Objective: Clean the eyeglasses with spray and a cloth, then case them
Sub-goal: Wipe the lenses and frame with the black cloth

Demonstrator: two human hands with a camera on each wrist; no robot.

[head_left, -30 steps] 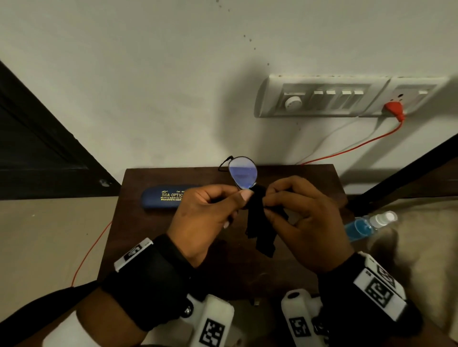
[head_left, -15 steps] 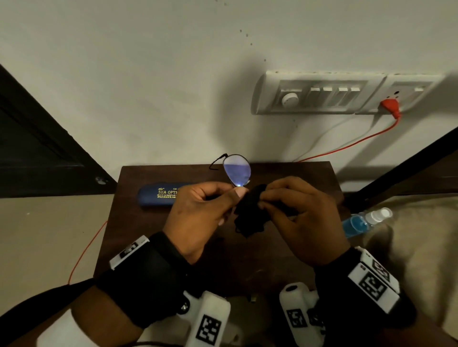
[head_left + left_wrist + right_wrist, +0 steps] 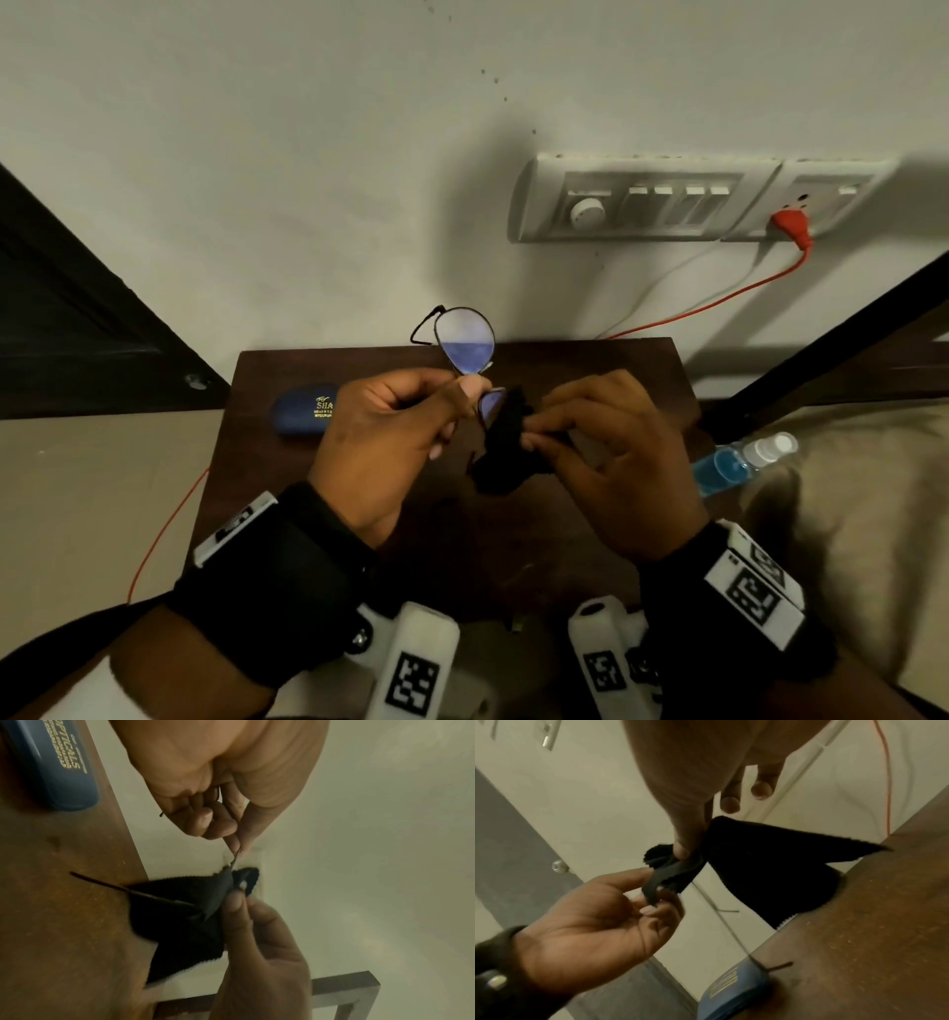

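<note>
Head view: the glasses [image 3: 464, 342] are being pinched at the bridge by the left hand [image 3: 395, 437] above the bench [image 3: 590, 360], while the cloth [image 3: 506, 442] is being gripped around one lens by the right hand [image 3: 611, 462]. Wiping is being done; next, likely the other lens, then the case [image 3: 303, 411].

Dim rm: white wall [image 3: 257, 180] w/ switchboard [image 3: 667, 198] (red plug), brown table [image 3: 565, 360].

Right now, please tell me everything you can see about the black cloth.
The black cloth looks soft and matte, with a zigzag-cut edge. It is held above the brown table, folded over one lens of the glasses. The right hand pinches it around that lens; the rest hangs loose. The left hand holds the glasses beside it.
</note>
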